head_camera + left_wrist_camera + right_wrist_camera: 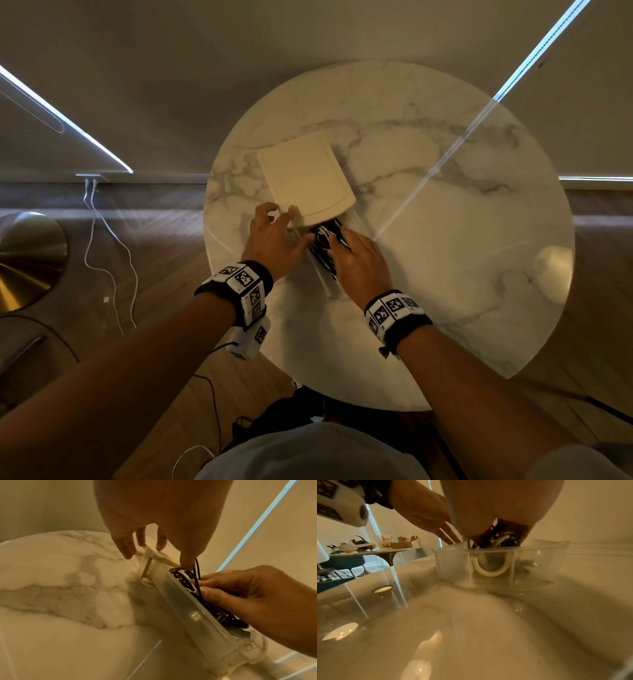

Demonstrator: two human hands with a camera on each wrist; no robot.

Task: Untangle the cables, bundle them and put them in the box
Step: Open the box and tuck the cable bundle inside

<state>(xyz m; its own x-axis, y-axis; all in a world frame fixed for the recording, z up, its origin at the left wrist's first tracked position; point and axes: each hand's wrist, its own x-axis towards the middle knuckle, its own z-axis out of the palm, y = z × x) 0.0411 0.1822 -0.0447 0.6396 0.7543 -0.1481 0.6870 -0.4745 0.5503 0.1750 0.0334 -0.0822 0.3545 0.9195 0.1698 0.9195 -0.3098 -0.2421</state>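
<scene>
Cables – black and white bundle – sit inside the clear box, which rests on the marble table right in front of the person, between both hands. Box long axis runs from near-right to far-left, away from the body; its cream lid covers the far end, near end uncovered.

Right hand lies on top of the bundle at the open end, fingers curled round the strands per the left wrist view – pressing or tucking them down, likely the last step. Left hand is at the lid's near edge, fingertips touching the rim, thumb down by the cables; fingers fairly straight, no clamp seen.

Hands close together, not touching as far as can be seen.

Key relation: lid has to travel along the box's long axis toward the body. Left hand is nearer the lid, so it likely does the closing; right hand sits in that path and must clear first, w/o dragging a loop out.
</scene>
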